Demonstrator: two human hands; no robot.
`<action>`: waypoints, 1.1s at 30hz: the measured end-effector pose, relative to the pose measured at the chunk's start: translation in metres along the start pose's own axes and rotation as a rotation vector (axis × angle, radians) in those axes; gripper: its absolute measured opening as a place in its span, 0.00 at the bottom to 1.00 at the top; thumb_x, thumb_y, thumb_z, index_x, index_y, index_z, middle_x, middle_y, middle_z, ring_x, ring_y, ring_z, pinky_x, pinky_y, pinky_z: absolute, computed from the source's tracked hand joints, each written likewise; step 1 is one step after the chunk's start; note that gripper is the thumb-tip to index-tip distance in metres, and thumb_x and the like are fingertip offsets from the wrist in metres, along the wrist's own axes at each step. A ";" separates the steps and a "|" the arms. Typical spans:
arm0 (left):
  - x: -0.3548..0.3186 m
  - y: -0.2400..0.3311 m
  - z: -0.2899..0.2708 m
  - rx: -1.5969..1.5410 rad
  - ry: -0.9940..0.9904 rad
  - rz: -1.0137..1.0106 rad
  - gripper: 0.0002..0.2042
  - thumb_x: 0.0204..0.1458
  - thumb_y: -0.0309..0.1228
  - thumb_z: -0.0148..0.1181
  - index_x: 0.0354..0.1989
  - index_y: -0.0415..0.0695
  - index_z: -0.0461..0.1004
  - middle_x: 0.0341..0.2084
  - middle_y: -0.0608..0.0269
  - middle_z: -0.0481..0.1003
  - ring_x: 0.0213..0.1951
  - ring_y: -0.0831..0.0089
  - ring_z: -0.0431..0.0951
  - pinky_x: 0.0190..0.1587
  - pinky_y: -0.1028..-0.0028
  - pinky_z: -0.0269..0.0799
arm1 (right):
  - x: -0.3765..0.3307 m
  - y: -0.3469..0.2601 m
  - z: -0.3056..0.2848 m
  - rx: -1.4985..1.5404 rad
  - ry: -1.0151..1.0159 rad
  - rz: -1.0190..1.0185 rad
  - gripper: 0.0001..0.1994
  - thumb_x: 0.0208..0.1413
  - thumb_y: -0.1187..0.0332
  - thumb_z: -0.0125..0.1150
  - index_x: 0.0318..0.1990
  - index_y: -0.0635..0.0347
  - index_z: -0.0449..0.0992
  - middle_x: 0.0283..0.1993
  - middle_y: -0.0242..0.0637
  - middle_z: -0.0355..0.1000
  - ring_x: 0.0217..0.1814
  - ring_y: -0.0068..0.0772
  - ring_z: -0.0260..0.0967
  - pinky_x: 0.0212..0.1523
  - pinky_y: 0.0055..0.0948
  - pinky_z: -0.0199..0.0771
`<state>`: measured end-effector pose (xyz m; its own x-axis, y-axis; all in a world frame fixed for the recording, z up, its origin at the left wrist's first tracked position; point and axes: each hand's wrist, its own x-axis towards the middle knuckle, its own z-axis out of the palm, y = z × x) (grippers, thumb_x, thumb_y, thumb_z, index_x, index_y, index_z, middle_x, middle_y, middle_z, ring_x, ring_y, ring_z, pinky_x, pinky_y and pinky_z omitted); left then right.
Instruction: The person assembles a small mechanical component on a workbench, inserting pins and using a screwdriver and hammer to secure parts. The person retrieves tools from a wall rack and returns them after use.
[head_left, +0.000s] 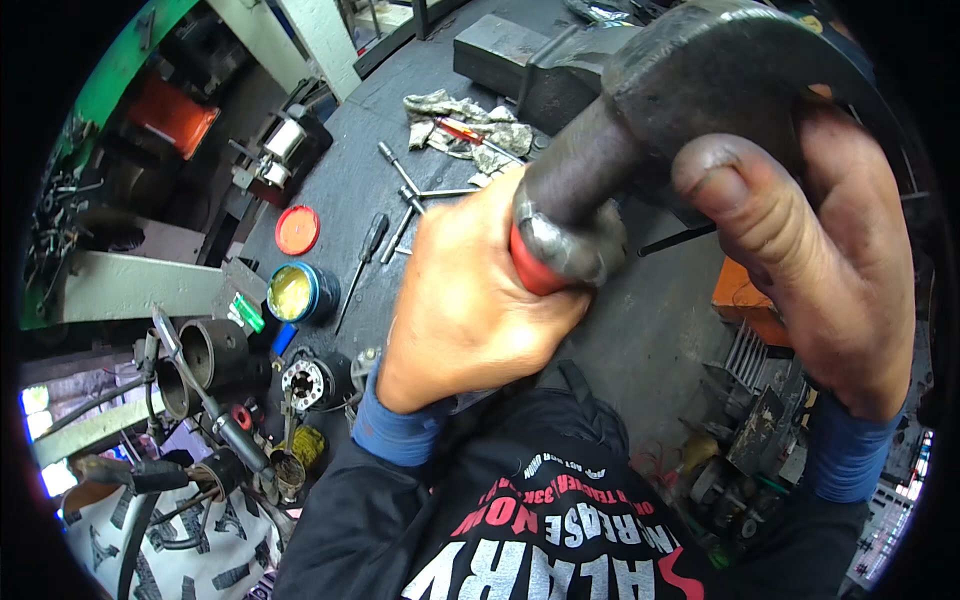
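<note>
Close in front of me is a heavy dark metal part [690, 80] with a broad curved head and a narrower round neck. My right hand [825, 250] grips the head at its right side, thumb pressed on the near face and the other fingers partly hidden behind. At the lower end of the neck, a shiny metal piece [570, 245] and a red piece [532, 262] show, blurred. My left hand [470, 300] is closed around this end, most of its fingers turned from view. Whether the red piece belongs to the dark part I cannot tell.
On the dark bench lie a screwdriver [365, 262], a T-handle wrench [408, 195], a rag [470, 125] and an open grease tub [300, 294] beside its red lid [297, 231]. A vise [520, 60] stands at the back. Motor parts [315, 382] crowd the left.
</note>
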<state>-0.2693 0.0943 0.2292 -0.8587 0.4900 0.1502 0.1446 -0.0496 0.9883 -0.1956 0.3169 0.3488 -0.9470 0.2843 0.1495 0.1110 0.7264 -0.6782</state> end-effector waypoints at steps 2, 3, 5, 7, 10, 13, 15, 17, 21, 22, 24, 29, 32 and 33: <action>0.003 0.000 -0.007 0.040 -0.041 0.156 0.15 0.42 0.19 0.73 0.39 0.39 0.79 0.30 0.64 0.80 0.32 0.71 0.80 0.39 0.70 0.77 | -0.007 -0.021 0.007 -0.054 0.013 0.068 0.20 0.66 0.56 0.74 0.54 0.63 0.78 0.31 0.23 0.72 0.28 0.12 0.62 0.29 0.19 0.60; 0.011 -0.001 -0.004 0.058 -0.082 0.246 0.14 0.43 0.17 0.74 0.37 0.40 0.77 0.28 0.69 0.78 0.30 0.78 0.77 0.36 0.73 0.75 | -0.007 -0.024 0.002 -0.078 0.020 0.059 0.20 0.66 0.56 0.73 0.53 0.63 0.78 0.31 0.22 0.71 0.28 0.12 0.61 0.28 0.19 0.59; 0.011 0.012 -0.004 -0.040 -0.130 0.031 0.14 0.43 0.17 0.74 0.37 0.40 0.78 0.29 0.69 0.78 0.32 0.77 0.78 0.37 0.73 0.76 | -0.009 -0.032 0.000 -0.009 -0.066 0.066 0.20 0.67 0.56 0.72 0.53 0.63 0.78 0.31 0.22 0.70 0.27 0.11 0.60 0.28 0.19 0.57; 0.005 0.016 -0.003 -0.160 -0.122 -0.024 0.17 0.44 0.13 0.71 0.43 0.40 0.77 0.30 0.69 0.78 0.35 0.78 0.79 0.38 0.74 0.76 | -0.007 -0.032 -0.001 0.096 -0.141 0.036 0.19 0.67 0.55 0.72 0.52 0.64 0.79 0.31 0.21 0.70 0.27 0.11 0.59 0.27 0.19 0.57; 0.000 0.017 0.011 -0.087 0.022 0.053 0.20 0.45 0.09 0.70 0.47 0.40 0.76 0.31 0.70 0.78 0.38 0.79 0.80 0.40 0.74 0.78 | -0.007 -0.022 -0.001 0.087 -0.144 0.002 0.19 0.67 0.56 0.71 0.51 0.65 0.79 0.32 0.22 0.71 0.27 0.11 0.60 0.27 0.18 0.57; -0.003 0.014 0.013 0.086 0.048 0.085 0.21 0.44 0.11 0.75 0.47 0.39 0.78 0.32 0.70 0.80 0.37 0.79 0.81 0.41 0.74 0.79 | -0.008 -0.025 0.006 -0.003 0.007 0.021 0.21 0.66 0.56 0.73 0.54 0.65 0.79 0.33 0.23 0.73 0.28 0.11 0.63 0.27 0.17 0.59; -0.004 0.015 0.010 0.114 0.006 0.115 0.20 0.43 0.13 0.78 0.45 0.39 0.80 0.32 0.70 0.81 0.35 0.79 0.81 0.41 0.73 0.79 | -0.021 -0.010 0.005 -0.033 0.112 0.072 0.22 0.65 0.58 0.74 0.56 0.66 0.79 0.33 0.25 0.75 0.27 0.11 0.64 0.26 0.17 0.62; 0.000 0.017 0.001 0.113 -0.075 0.210 0.18 0.43 0.15 0.78 0.43 0.38 0.81 0.32 0.69 0.82 0.33 0.79 0.81 0.40 0.73 0.79 | -0.034 0.011 -0.014 -0.012 0.038 0.171 0.23 0.64 0.59 0.76 0.58 0.67 0.79 0.33 0.27 0.77 0.25 0.13 0.66 0.26 0.17 0.64; 0.011 0.009 -0.003 0.006 -0.096 0.027 0.19 0.36 0.22 0.70 0.41 0.37 0.80 0.31 0.53 0.83 0.35 0.67 0.85 0.45 0.68 0.79 | -0.026 0.010 -0.014 -0.119 0.013 0.000 0.22 0.65 0.59 0.75 0.57 0.66 0.80 0.32 0.27 0.76 0.25 0.12 0.65 0.25 0.18 0.64; 0.009 0.014 -0.005 0.048 -0.082 -0.069 0.19 0.36 0.23 0.70 0.42 0.37 0.80 0.31 0.52 0.83 0.34 0.63 0.85 0.45 0.67 0.79 | -0.020 0.010 -0.014 -0.021 -0.002 -0.031 0.22 0.65 0.58 0.74 0.57 0.66 0.79 0.33 0.28 0.77 0.27 0.14 0.66 0.28 0.19 0.66; 0.010 0.004 -0.006 0.088 -0.043 0.026 0.19 0.36 0.23 0.70 0.42 0.37 0.80 0.32 0.52 0.83 0.34 0.60 0.85 0.45 0.66 0.79 | -0.002 0.014 -0.023 0.298 -0.092 -0.071 0.23 0.66 0.56 0.72 0.59 0.65 0.78 0.37 0.31 0.77 0.33 0.18 0.69 0.34 0.22 0.70; 0.017 0.000 0.006 0.146 -0.109 0.161 0.19 0.37 0.24 0.70 0.42 0.38 0.80 0.32 0.51 0.83 0.35 0.55 0.86 0.45 0.65 0.80 | 0.021 0.020 -0.060 0.958 -0.284 -0.012 0.26 0.68 0.51 0.68 0.62 0.64 0.76 0.43 0.37 0.77 0.44 0.25 0.73 0.45 0.29 0.77; 0.008 0.002 -0.004 0.141 -0.016 0.069 0.17 0.38 0.22 0.69 0.41 0.38 0.80 0.30 0.56 0.82 0.33 0.64 0.84 0.44 0.67 0.80 | 0.014 -0.010 0.014 0.096 -0.097 0.075 0.20 0.66 0.54 0.73 0.54 0.61 0.81 0.30 0.24 0.73 0.26 0.10 0.62 0.25 0.17 0.58; 0.013 0.010 -0.005 0.098 -0.055 0.006 0.16 0.39 0.21 0.68 0.41 0.39 0.79 0.29 0.60 0.82 0.32 0.69 0.82 0.42 0.69 0.79 | 0.018 -0.010 0.011 0.102 -0.096 0.040 0.20 0.66 0.54 0.73 0.53 0.62 0.81 0.29 0.23 0.72 0.26 0.10 0.61 0.25 0.17 0.58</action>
<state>-0.2817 0.0958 0.2414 -0.8296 0.5374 0.1518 0.1996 0.0314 0.9794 -0.2166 0.3078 0.3506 -0.9676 0.2467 0.0545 0.1226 0.6473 -0.7523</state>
